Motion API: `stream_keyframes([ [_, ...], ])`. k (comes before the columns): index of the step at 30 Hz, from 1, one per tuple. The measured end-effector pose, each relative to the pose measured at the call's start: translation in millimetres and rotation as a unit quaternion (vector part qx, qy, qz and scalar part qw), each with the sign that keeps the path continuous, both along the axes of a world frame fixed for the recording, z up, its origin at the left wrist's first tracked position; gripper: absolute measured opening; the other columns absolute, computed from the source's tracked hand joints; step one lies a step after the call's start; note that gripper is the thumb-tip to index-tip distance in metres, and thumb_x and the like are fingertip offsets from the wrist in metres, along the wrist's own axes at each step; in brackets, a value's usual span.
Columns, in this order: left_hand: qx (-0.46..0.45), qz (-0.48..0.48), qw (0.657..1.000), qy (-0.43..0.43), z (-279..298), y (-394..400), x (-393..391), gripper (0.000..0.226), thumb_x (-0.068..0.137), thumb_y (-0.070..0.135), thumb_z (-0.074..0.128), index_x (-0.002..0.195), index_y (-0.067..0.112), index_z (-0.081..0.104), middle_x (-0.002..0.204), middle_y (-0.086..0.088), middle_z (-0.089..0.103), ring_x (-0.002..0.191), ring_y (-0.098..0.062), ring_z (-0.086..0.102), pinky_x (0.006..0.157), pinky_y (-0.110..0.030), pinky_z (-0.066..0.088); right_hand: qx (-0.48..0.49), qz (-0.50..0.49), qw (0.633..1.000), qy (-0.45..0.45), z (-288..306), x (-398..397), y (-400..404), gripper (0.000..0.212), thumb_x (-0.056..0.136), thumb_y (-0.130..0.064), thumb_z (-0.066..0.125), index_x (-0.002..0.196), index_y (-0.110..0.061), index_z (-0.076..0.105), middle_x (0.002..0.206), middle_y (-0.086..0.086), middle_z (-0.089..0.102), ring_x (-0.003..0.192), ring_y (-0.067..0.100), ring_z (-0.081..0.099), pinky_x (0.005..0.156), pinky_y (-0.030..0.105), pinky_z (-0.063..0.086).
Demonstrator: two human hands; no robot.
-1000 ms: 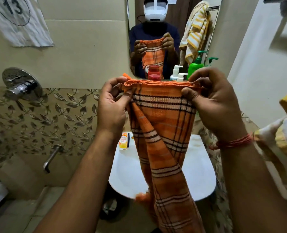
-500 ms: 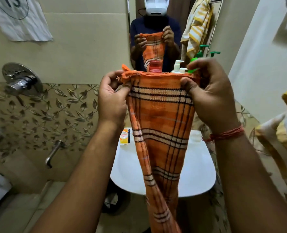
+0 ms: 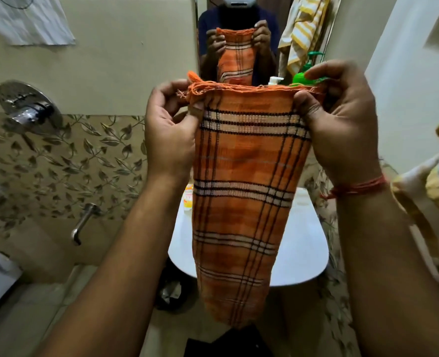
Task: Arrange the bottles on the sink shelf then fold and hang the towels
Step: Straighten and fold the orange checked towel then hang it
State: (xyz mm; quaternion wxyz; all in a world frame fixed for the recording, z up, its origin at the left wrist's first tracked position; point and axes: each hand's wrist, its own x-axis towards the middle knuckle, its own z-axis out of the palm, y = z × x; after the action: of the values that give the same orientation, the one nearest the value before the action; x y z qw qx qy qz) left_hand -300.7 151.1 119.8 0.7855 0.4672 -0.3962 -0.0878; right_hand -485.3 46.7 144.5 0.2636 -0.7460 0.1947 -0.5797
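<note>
A tiled bathroom wall with a leaf-patterned band runs behind a white sink [image 3: 303, 243] at 6 o'clock, and a mirror [image 3: 239, 11] hangs at 12 o'clock. One orange checked towel [image 3: 241, 191] hangs in the middle of the view, over the sink, its frayed top hem stretched level between two hands. The left hand [image 3: 170, 135], at 9 o'clock of the towel, pinches the top left corner between thumb and curled fingers. The right hand [image 3: 342, 124], at 3 o'clock, grips the top right corner the same way; a red thread band [image 3: 357, 188] circles its wrist. Just over the hem at 12 o'clock show two pump tops: one white bottle [image 3: 275, 80] and one green bottle [image 3: 302, 78]. One small yellow-orange bottle [image 3: 188, 199] stands on the sink edge at the towel's left side; its label is too blurred to read. A yellow striped towel [image 3: 432, 186] shows at 3 o'clock. One chrome mixer [image 3: 29, 108] and one spout [image 3: 83, 222] sit at 9 o'clock.
</note>
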Motion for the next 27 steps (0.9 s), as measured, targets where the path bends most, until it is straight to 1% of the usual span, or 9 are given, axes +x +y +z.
stream_keyframes([
  [2,-0.004,0.01,0.999,-0.04,-0.8,3.0,-2.6,0.025,0.094,0.004,0.062,0.116,0.015,0.055,0.115,-0.007,0.068,0.104,-0.014,0.067,0.088,-0.032,0.056,-0.008,-0.011,1.0,-0.022,-2.2,0.3,-4.2,0.023,0.095,-0.015,0.063,0.115,-0.008,0.054,0.103,0.004,0.061,0.09,0.007,0.062,0.08,0.024,0.055],
  [5,-0.015,0.0,0.998,-0.058,-1.2,8.6,-6.9,0.027,0.094,0.003,0.063,0.118,0.012,0.053,0.112,-0.004,0.068,0.096,-0.009,0.067,0.084,-0.027,0.055,0.007,-0.007,1.0,-0.019,-5.8,1.4,-5.2,0.02,0.094,-0.014,0.063,0.111,-0.011,0.055,0.102,0.005,0.062,0.089,0.009,0.063,0.081,0.031,0.057],
  [8,-0.026,0.006,0.997,-0.073,0.7,8.7,-4.5,0.028,0.095,0.002,0.063,0.119,0.009,0.051,0.109,-0.003,0.067,0.093,-0.009,0.066,0.082,-0.025,0.054,-0.004,-0.013,0.999,-0.041,-3.4,-0.9,-9.0,0.02,0.094,-0.013,0.062,0.112,-0.009,0.054,0.098,0.004,0.061,0.087,0.006,0.062,0.079,0.026,0.055],
  [13,-0.021,0.001,0.998,-0.061,-1.6,7.3,-0.7,0.035,0.092,0.006,0.068,0.122,0.007,0.052,0.112,-0.009,0.067,0.096,-0.011,0.064,0.088,-0.032,0.054,0.0,-0.002,0.999,-0.049,-3.1,-2.3,-7.9,0.02,0.093,-0.016,0.064,0.11,-0.009,0.054,0.101,0.007,0.062,0.09,0.012,0.064,0.081,0.028,0.056],
  [17,-0.03,-0.019,0.999,-0.036,-1.2,8.2,3.6,0.034,0.09,0.003,0.07,0.118,0.012,0.054,0.104,-0.003,0.065,0.084,-0.005,0.057,0.085,-0.026,0.051,-0.002,0.016,0.999,-0.044,-1.4,-3.4,-6.3,0.025,0.095,-0.015,0.062,0.115,-0.004,0.053,0.102,0.008,0.061,0.089,0.01,0.063,0.078,0.025,0.054],
  [19,-0.029,-0.048,0.998,-0.015,-2.8,6.7,5.3,0.035,0.09,0.002,0.07,0.119,0.011,0.054,0.106,-0.005,0.065,0.087,-0.01,0.058,0.087,-0.029,0.052,0.01,0.029,0.999,-0.025,-0.2,-2.9,-8.3,0.027,0.095,-0.015,0.061,0.117,-0.002,0.052,0.103,0.009,0.06,0.09,0.012,0.064,0.078,0.025,0.055],
  [22,-0.001,-0.125,0.991,0.044,-1.8,5.0,3.7,0.043,0.091,0.005,0.069,0.129,0.008,0.049,0.119,-0.013,0.066,0.109,-0.026,0.068,0.096,-0.041,0.055,0.027,0.048,0.998,-0.021,1.9,0.9,-10.4,0.029,0.094,-0.013,0.063,0.118,-0.002,0.051,0.105,0.015,0.061,0.093,0.022,0.067,0.079,0.029,0.057],
  [24,0.051,-0.161,0.984,0.054,-2.7,3.4,2.3,0.033,0.092,0.008,0.067,0.123,0.009,0.056,0.116,-0.014,0.07,0.11,-0.029,0.07,0.097,-0.047,0.056,0.033,0.065,0.997,-0.023,0.4,4.9,-8.9,0.028,0.093,-0.011,0.064,0.117,-0.003,0.051,0.105,0.016,0.063,0.093,0.024,0.068,0.079,0.031,0.058],
  [27,0.091,-0.164,0.981,0.041,-3.4,1.8,2.4,0.008,0.092,0.007,0.067,0.098,0.013,0.067,0.095,-0.006,0.078,0.096,-0.025,0.075,0.086,-0.042,0.061,0.045,0.079,0.995,-0.029,-4.8,10.3,-8.1,0.025,0.094,-0.01,0.063,0.115,-0.007,0.051,0.1,0.003,0.063,0.092,0.02,0.069,0.079,0.032,0.059],
])
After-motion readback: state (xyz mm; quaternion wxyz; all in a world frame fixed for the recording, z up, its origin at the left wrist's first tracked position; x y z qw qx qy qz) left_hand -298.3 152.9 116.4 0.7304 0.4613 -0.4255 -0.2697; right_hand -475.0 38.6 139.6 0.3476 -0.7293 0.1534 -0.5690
